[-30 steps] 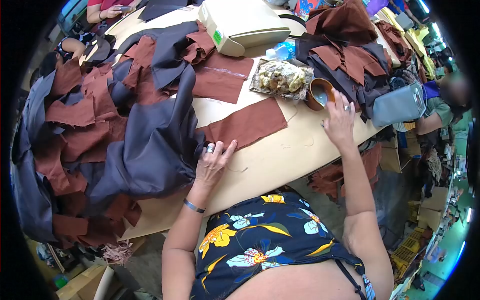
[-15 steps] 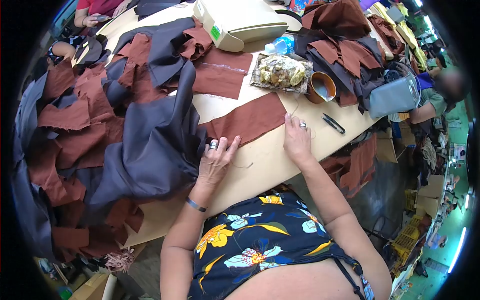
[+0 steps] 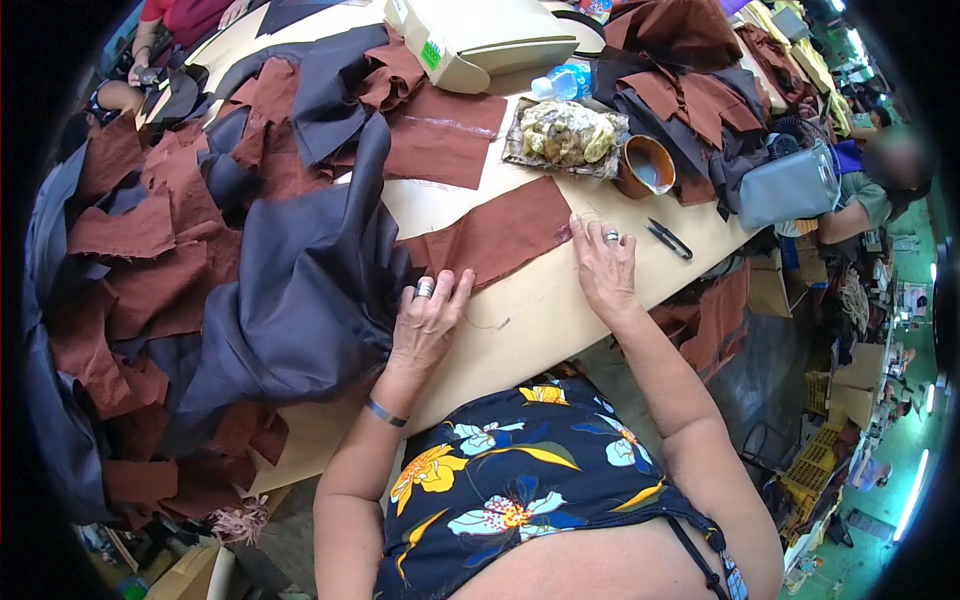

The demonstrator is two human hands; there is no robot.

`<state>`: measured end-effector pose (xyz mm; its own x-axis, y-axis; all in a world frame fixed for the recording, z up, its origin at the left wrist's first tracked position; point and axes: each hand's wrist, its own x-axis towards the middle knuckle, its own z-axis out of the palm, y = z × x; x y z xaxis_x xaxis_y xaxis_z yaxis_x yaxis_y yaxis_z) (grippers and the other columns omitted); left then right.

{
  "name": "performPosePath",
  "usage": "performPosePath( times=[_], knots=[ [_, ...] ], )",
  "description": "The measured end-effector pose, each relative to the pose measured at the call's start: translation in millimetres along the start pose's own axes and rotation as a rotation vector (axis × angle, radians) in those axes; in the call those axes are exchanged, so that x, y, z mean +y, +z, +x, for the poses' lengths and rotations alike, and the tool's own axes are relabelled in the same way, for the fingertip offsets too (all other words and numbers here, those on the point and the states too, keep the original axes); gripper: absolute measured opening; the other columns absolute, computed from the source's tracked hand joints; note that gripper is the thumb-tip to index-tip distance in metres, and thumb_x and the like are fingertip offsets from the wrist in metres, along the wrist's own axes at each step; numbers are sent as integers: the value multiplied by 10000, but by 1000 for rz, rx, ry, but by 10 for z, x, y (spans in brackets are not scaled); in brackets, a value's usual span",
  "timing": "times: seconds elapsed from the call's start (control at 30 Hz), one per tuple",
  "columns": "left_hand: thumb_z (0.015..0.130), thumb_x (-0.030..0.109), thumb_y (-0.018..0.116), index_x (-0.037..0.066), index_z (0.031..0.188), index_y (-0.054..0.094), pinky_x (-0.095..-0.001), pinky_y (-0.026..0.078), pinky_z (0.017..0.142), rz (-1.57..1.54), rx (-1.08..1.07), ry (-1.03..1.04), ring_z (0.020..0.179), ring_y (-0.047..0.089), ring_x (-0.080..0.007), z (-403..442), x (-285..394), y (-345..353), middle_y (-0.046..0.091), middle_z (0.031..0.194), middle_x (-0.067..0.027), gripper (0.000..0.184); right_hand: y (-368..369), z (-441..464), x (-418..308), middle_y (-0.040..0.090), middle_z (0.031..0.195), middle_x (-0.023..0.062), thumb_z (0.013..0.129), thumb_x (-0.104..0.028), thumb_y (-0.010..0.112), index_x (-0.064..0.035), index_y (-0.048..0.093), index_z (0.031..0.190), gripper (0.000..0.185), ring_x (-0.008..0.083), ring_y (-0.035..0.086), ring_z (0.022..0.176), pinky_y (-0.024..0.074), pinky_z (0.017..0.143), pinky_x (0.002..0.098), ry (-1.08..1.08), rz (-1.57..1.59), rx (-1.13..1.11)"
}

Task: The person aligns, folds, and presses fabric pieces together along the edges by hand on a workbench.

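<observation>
A reddish-brown cloth strip [image 3: 510, 235] lies flat on the pale tabletop, with a shiny wet-looking patch near its right end. My left hand [image 3: 432, 320] rests on its near left edge, fingers spread and bent, beside a dark grey cloth [image 3: 300, 280]. My right hand [image 3: 605, 265] is at the strip's right end, forefinger at the corner and the other fingers apart. Loose thread lies around those fingertips. Black thread snips [image 3: 670, 240] lie right of that hand. Beyond it stand a brown cup [image 3: 645, 167] and a crusted slab with a yellowish lump [image 3: 565, 140].
Brown cloth pieces [image 3: 150, 270] and dark cloth are heaped at the left. Further back are another brown piece [image 3: 445, 135], a cardboard box [image 3: 480, 45] and a bottle [image 3: 563, 83]. More cloth [image 3: 690, 100] and a grey container [image 3: 790, 188] sit at the right. Another person [image 3: 200, 20] is across the table.
My right hand has shifted slightly right and down, its fingers more spread at the strip's corner. My left hand has barely moved. The other person's hand at top left has lowered.
</observation>
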<state>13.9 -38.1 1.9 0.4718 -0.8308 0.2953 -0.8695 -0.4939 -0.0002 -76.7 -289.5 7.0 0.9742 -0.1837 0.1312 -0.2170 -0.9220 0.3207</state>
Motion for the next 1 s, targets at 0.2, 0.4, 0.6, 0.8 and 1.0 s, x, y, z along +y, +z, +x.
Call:
performPosePath(
  times=[0.2, 0.4, 0.6, 0.8, 1.0],
  knots=[
    [769, 123, 509, 84, 1160, 574, -307, 414, 651, -17, 37, 28, 782, 529, -182, -57, -10, 0, 526, 948, -49, 398, -131, -151, -314, 537, 946, 46, 798, -105, 491, -37, 489, 1256, 463, 174, 539, 893, 370, 778, 389, -114, 46, 2],
    [760, 132, 518, 66, 1125, 570, -314, 421, 679, -29, 26, 16, 809, 537, -184, -139, -21, -5, 546, 1014, -55, 375, -43, -33, -95, 532, 965, 37, 810, -121, 505, -48, 485, 1260, 457, 163, 537, 907, 374, 801, 403, -7, 5, -21],
    [746, 123, 541, 75, 1083, 589, -317, 436, 687, -19, 3, -11, 808, 543, -185, -139, 10, -50, 546, 996, -49, 343, -92, -58, -145, 523, 981, 36, 824, -130, 499, -144, 412, 1344, 527, 175, 532, 926, 379, 812, 440, -149, 19, -28],
    [773, 113, 496, 52, 1104, 572, -347, 427, 745, -26, 6, 2, 823, 530, -207, -162, 9, -45, 534, 1013, -70, 345, -157, -134, -417, 515, 993, 52, 822, -139, 492, -58, 385, 1360, 554, 179, 524, 953, 372, 826, 436, -159, 68, -65],
    [774, 113, 494, 50, 1115, 576, -352, 428, 752, -23, -8, -5, 837, 530, -211, -166, 26, -35, 536, 1032, -74, 357, -301, -170, -704, 529, 988, 71, 816, -148, 488, 33, 463, 1274, 494, 174, 530, 951, 365, 838, 405, -231, 89, -32]
  ],
)
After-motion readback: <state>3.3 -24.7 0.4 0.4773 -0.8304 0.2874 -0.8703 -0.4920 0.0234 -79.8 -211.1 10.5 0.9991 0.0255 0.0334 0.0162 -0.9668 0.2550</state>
